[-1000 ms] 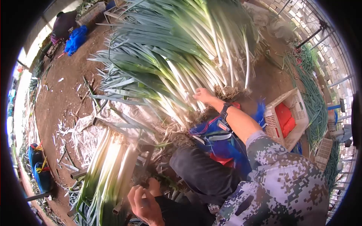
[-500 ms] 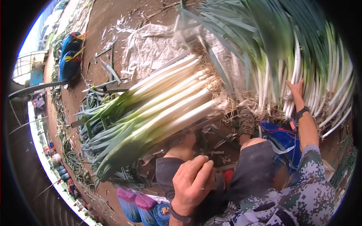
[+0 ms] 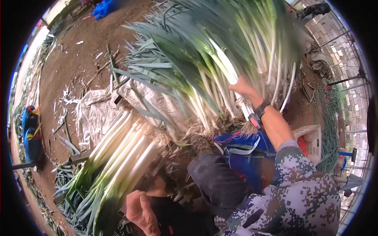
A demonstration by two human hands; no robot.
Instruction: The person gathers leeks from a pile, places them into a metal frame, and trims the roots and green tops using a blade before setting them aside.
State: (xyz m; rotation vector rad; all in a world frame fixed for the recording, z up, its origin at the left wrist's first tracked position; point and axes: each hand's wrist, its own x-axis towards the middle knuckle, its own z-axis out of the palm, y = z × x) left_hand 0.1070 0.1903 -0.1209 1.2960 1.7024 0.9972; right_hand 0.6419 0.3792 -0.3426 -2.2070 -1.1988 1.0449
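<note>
My right hand (image 3: 245, 89) reaches out to the standing heap of green onions (image 3: 177, 59) and is closed round the white stalks of a few green onions (image 3: 222, 61), their roots hanging below. My left hand (image 3: 141, 212) is low beside my knee, its fingers curled; what is inside them, if anything, is hidden. Just beyond it, a bundle of green onions (image 3: 122, 149) lies slanted on a low metal stand (image 3: 76, 158), roots pointing away and green tops toward the lower left.
A pale woven sheet (image 3: 94, 110) covers the soil at the left. Beside my leg lies a blue bag (image 3: 252, 147), with a white plastic crate (image 3: 314, 145) to its right. Blue bundles (image 3: 32, 137) stand at the far left, and cut green leaves (image 3: 328, 129) are strewn at the right.
The view has swung to the right. My right hand has moved to different stalks in the heap and grips them. My left hand stays low and closed.
</note>
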